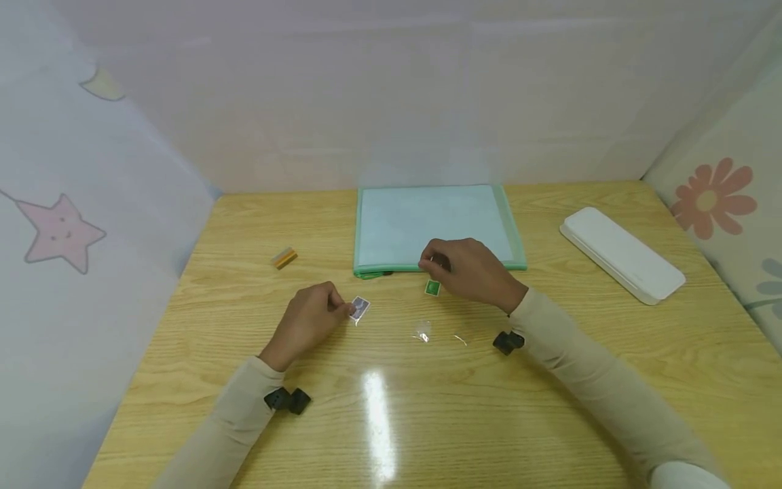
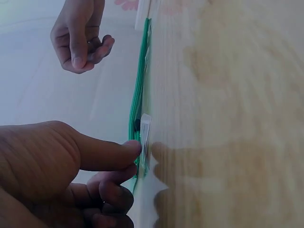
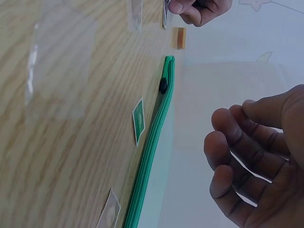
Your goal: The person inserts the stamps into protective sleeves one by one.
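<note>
My left hand [image 1: 311, 316] pinches a small purple-grey picture card [image 1: 360, 309] with a white border between thumb and fingertips. From the side, in the left wrist view, the card [image 2: 146, 135] stands tilted up, with something clear and shiny at its lower end. My right hand [image 1: 473, 272] hovers near the front edge of the green-edged zip folder [image 1: 436, 227], its fingers loosely curled around nothing. Just below that hand lies a small green card [image 1: 432, 288] with a white border. Another small brownish card [image 3: 110, 211] shows in the right wrist view.
Clear plastic scraps [image 1: 423, 331] lie on the wooden table [image 1: 452, 421] between the hands. An orange and grey block [image 1: 284, 258] sits at the left, and a long white case [image 1: 623, 255] at the right. Fabric walls enclose the back and sides.
</note>
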The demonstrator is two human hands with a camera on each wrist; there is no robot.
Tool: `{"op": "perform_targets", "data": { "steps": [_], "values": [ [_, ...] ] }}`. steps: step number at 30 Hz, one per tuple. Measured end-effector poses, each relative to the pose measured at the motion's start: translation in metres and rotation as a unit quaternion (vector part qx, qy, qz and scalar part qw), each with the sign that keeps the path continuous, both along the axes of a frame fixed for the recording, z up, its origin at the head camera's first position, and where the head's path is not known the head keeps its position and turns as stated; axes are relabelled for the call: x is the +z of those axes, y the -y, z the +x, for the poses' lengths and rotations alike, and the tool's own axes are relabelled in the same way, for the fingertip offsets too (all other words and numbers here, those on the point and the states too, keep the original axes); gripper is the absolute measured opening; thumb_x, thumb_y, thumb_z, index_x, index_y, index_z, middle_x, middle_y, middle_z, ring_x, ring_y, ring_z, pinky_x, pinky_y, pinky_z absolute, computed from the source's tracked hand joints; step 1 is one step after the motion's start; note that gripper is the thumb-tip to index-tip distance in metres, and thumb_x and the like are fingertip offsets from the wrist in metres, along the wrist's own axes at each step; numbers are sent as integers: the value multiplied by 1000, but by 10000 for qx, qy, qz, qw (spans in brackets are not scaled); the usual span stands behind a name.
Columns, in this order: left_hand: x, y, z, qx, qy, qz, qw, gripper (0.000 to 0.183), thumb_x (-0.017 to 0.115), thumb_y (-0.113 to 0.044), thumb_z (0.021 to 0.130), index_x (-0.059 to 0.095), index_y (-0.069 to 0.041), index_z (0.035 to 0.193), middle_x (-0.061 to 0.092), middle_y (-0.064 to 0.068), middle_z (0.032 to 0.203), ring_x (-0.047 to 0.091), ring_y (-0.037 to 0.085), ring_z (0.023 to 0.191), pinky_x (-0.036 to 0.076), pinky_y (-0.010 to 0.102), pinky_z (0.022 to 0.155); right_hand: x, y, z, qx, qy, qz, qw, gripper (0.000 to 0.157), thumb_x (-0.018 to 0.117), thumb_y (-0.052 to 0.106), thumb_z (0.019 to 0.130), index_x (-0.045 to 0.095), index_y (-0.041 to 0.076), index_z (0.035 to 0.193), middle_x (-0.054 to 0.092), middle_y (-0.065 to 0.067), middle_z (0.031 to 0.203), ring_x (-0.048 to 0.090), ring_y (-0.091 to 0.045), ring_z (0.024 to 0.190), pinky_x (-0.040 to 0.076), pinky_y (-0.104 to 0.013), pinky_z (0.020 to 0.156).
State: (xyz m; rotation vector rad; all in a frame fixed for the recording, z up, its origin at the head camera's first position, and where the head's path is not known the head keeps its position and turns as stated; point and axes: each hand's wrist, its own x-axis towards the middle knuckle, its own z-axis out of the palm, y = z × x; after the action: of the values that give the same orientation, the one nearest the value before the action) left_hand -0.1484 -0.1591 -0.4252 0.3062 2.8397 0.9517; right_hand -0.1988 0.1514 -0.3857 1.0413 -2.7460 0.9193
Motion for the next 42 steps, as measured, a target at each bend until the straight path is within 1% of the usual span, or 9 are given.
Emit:
{"op": "perform_targets", "data": {
  "steps": [3, 8, 13, 17, 21, 26, 31, 37, 42],
  "values": [
    [4, -5, 3, -77, -153, 112, 9998, 19, 74, -26, 94, 65, -11, 87, 65, 0, 85, 53, 15, 66, 45, 33, 58, -2, -8, -3, -51, 99, 18, 9999, 15, 63, 28, 102, 71, 15, 101, 67, 7, 78, 57, -5, 65, 48, -31, 60],
    [12, -26, 12, -545, -281, 135, 9980, 11, 76, -25, 93, 73, -15, 90, 63, -7, 85, 56, 10, 73, 49, 32, 65, -8, -23, -9, -96, 455, 219, 9987, 11, 67, 22, 100, 74, 13, 101, 68, 6, 90, 58, -10, 78, 48, -33, 66],
    [15, -49, 20, -912, -287, 184, 9952, 5, 78, -24, 91, 79, -20, 92, 61, -13, 83, 55, 7, 75, 49, 31, 68, -26, -32, -20, 336, 388, 428, 9978, 10, 73, 14, 94, 77, 15, 104, 69, 8, 96, 54, -13, 86, 43, -35, 78],
    [12, -65, 21, -1279, -360, 89, 9911, 10, 79, -25, 90, 80, -21, 98, 60, -13, 81, 54, 5, 72, 48, 29, 66, -37, -34, -22, 527, 479, 518, 9961, 17, 77, 20, 92, 77, 21, 109, 67, 7, 101, 49, -17, 93, 39, -36, 81],
    [8, -75, 19, -1560, -437, 22, 9868, 19, 79, -30, 89, 79, -23, 107, 60, -14, 78, 55, 3, 69, 48, 29, 66, -40, -34, -21, 540, 535, 562, 9955, 23, 78, 28, 91, 74, 27, 114, 60, 5, 101, 44, -18, 94, 37, -37, 80],
    [6, -83, 19, -1571, -567, -191, 9858, 26, 80, -39, 87, 78, -28, 111, 58, -13, 75, 53, 3, 65, 43, 34, 70, -42, -33, -22, 574, 589, 616, 9947, 27, 79, 31, 90, 73, 28, 116, 57, 4, 100, 43, -18, 92, 36, -38, 81],
    [4, -90, 18, -1560, -737, -317, 9845, 27, 81, -43, 85, 79, -26, 105, 57, -12, 76, 51, 3, 63, 44, 30, 63, -44, -32, -22, 467, 606, 716, 9945, 25, 80, 32, 89, 73, 30, 114, 56, 4, 99, 44, -18, 92, 35, -38, 82],
    [2, -97, 17, -1790, -867, -356, 9794, 20, 80, -39, 87, 75, -21, 94, 61, -10, 82, 53, 1, 67, 46, 23, 60, -45, -31, -22, 339, 748, 717, 9940, 21, 78, 36, 90, 72, 32, 111, 57, 6, 101, 45, -16, 94, 35, -39, 85],
    [2, -98, 17, -1757, -987, -391, 9787, 8, 78, -30, 91, 74, -23, 89, 58, -12, 78, 54, 1, 69, 45, 24, 62, -45, -28, -22, 317, 722, 782, 9938, 20, 77, 35, 91, 72, 31, 109, 57, 6, 98, 45, -16, 92, 36, -38, 82]
  ]
}}
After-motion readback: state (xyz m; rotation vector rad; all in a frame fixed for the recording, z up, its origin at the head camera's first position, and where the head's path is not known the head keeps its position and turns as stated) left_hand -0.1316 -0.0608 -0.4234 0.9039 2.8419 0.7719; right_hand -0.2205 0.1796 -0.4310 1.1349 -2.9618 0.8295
